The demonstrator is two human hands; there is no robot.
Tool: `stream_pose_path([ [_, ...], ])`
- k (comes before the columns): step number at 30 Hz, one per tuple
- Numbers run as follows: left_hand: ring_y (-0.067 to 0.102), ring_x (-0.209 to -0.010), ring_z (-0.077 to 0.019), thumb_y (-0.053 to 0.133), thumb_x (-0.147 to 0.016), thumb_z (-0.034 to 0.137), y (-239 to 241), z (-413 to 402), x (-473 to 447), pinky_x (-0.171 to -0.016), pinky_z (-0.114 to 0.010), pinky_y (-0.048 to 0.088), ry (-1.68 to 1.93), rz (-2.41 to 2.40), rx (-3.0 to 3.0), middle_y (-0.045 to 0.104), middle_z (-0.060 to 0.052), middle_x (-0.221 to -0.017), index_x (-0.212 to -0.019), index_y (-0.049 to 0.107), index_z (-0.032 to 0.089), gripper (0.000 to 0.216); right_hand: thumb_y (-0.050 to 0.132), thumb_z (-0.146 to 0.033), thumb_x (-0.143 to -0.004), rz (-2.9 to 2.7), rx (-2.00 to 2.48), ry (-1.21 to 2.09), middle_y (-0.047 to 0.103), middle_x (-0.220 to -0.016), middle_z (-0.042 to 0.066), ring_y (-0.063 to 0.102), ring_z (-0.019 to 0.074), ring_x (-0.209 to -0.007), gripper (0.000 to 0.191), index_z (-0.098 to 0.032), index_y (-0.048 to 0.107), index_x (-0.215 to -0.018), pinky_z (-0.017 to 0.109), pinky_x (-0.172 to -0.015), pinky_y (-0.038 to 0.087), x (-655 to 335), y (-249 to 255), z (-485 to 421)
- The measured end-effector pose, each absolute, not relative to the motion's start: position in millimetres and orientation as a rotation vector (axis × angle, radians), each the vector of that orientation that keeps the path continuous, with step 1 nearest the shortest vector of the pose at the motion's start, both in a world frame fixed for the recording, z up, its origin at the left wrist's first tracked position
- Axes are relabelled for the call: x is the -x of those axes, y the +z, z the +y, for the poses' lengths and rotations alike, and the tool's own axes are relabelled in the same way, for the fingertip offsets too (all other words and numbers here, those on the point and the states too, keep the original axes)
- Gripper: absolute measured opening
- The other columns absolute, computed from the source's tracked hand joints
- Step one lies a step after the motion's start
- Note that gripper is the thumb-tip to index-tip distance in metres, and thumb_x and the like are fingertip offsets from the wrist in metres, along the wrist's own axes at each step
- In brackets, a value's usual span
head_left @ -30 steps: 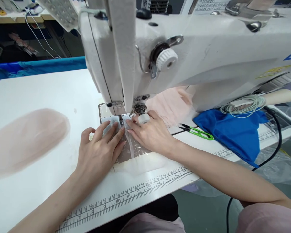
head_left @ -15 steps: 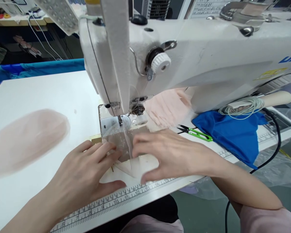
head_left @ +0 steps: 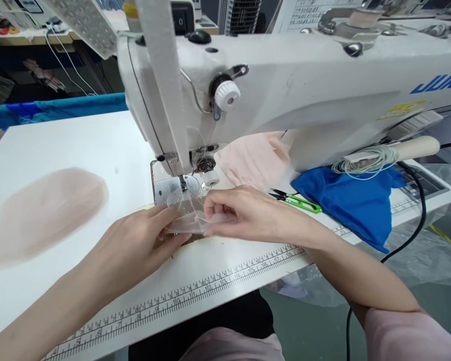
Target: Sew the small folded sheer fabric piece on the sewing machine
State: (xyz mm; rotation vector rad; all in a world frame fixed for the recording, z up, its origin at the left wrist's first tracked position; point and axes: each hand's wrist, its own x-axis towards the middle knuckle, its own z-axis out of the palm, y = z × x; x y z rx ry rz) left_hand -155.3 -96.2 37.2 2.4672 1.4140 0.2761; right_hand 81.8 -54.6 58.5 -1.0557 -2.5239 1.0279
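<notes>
A small piece of sheer pale fabric is lifted just in front of the needle plate of the white sewing machine. My left hand pinches its left edge. My right hand pinches its right edge with thumb and forefinger. The presser foot stands just behind the fabric.
A stack of sheer pink pieces lies on the white table at left. More pink fabric sits under the machine arm. Green thread snips and a blue cloth lie at right. A ruler strip runs along the table's front edge.
Both hands pulled back from the presser foot, where they pressed the fabric flat, and now pinch it and hold it lifted in front of the needle plate.
</notes>
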Motion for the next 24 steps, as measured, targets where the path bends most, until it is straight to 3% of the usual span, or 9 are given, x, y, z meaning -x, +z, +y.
stream_pose_path([
  [2, 0.059, -0.055, -0.0138, 0.046, -0.093, 0.040, 35, -89, 153, -0.047, -0.025, 0.041, 0.258, 1.418, -2.451, 0.067, -0.002, -0.079, -0.103, 0.066, 0.023, 0.028, 0.072, -0.027, -0.082, -2.611, 1.057, 0.882, 0.061, -0.071, -0.005, 0.051, 0.0100, -0.061, 0.013, -0.020, 0.063, -0.088, 0.023, -0.053, 0.028, -79, 53, -57],
  [4, 0.061, -0.057, -0.0148, 0.045, -0.091, 0.034, 33, -80, 151, -0.048, -0.025, 0.043, 0.265, 1.424, -2.469, 0.071, -0.002, -0.085, -0.115, 0.065, 0.024, 0.032, 0.064, -0.018, -0.087, -2.636, 1.046, 0.755, 0.062, -0.072, -0.004, 0.053, 0.0098, -0.063, 0.003, -0.019, 0.066, -0.085, 0.023, -0.054, 0.027, -76, 46, -58],
  [5, 0.062, -0.058, -0.0153, 0.045, -0.089, 0.030, 33, -75, 150, -0.049, -0.025, 0.043, 0.260, 1.423, -2.471, 0.072, -0.002, -0.084, -0.118, 0.065, 0.025, 0.035, 0.059, -0.014, -0.090, -2.620, 1.039, 0.693, 0.062, -0.070, -0.003, 0.053, 0.0094, -0.062, 0.012, -0.018, 0.067, -0.081, 0.024, -0.055, 0.027, -74, 42, -58],
  [7, 0.060, -0.054, -0.0146, 0.044, -0.086, 0.026, 33, -65, 150, -0.048, -0.024, 0.041, 0.228, 1.413, -2.438, 0.070, 0.001, -0.073, -0.111, 0.069, 0.026, 0.035, 0.053, -0.016, -0.094, -2.534, 1.023, 0.561, 0.061, -0.068, -0.003, 0.053, 0.0091, -0.062, 0.023, -0.018, 0.070, -0.079, 0.024, -0.055, 0.027, -73, 36, -58],
  [9, 0.052, -0.047, -0.0125, 0.045, -0.086, 0.027, 34, -56, 150, -0.045, -0.023, 0.036, 0.199, 1.409, -2.380, 0.062, 0.003, -0.057, -0.091, 0.072, 0.026, 0.027, 0.053, -0.023, -0.097, -2.424, 0.986, 0.413, 0.064, -0.078, -0.001, 0.055, 0.0093, -0.066, 0.022, -0.021, 0.074, -0.090, 0.023, -0.055, 0.029, -73, 31, -56],
  [13, 0.038, -0.044, -0.0093, 0.051, -0.088, 0.041, 41, -48, 153, -0.042, -0.024, 0.026, 0.200, 1.363, -2.250, 0.045, 0.004, -0.048, -0.060, 0.058, 0.021, 0.035, 0.052, -0.028, -0.099, -2.348, 0.969, 0.255, 0.067, -0.096, 0.001, 0.058, 0.0098, -0.073, 0.023, -0.027, 0.074, -0.106, 0.023, -0.056, 0.032, -71, 26, -53],
  [17, 0.040, -0.049, -0.0099, 0.041, -0.094, 0.049, 44, -52, 157, -0.045, -0.024, 0.032, 0.250, 1.266, -2.103, 0.046, 0.002, -0.057, -0.060, 0.055, 0.020, 0.046, 0.052, -0.022, -0.098, -2.431, 0.988, 0.360, 0.070, -0.086, 0.000, 0.061, 0.0121, -0.079, 0.022, -0.021, 0.074, -0.096, 0.023, -0.059, 0.033, -68, 28, -53],
  [21, 0.043, -0.049, -0.0086, 0.038, -0.099, 0.037, 31, -66, 160, -0.047, -0.024, 0.035, 0.376, 1.132, -2.275, 0.051, 0.001, -0.064, -0.063, 0.061, 0.019, 0.046, 0.057, -0.019, -0.094, -2.538, 0.987, 0.382, 0.069, -0.078, -0.001, 0.059, 0.0119, -0.072, 0.019, -0.018, 0.073, -0.085, 0.024, -0.054, 0.028, -68, 29, -57],
  [24, 0.051, -0.058, -0.0118, 0.043, -0.098, 0.027, 17, -83, 157, -0.060, -0.029, 0.042, 0.492, 1.008, -2.702, 0.055, 0.000, -0.066, -0.076, 0.069, 0.020, 0.035, 0.063, -0.015, -0.089, -2.692, 0.883, 0.299, 0.069, -0.078, 0.001, 0.058, 0.0152, -0.078, 0.019, -0.017, 0.071, -0.071, 0.027, -0.056, 0.030, -68, 27, -60],
])
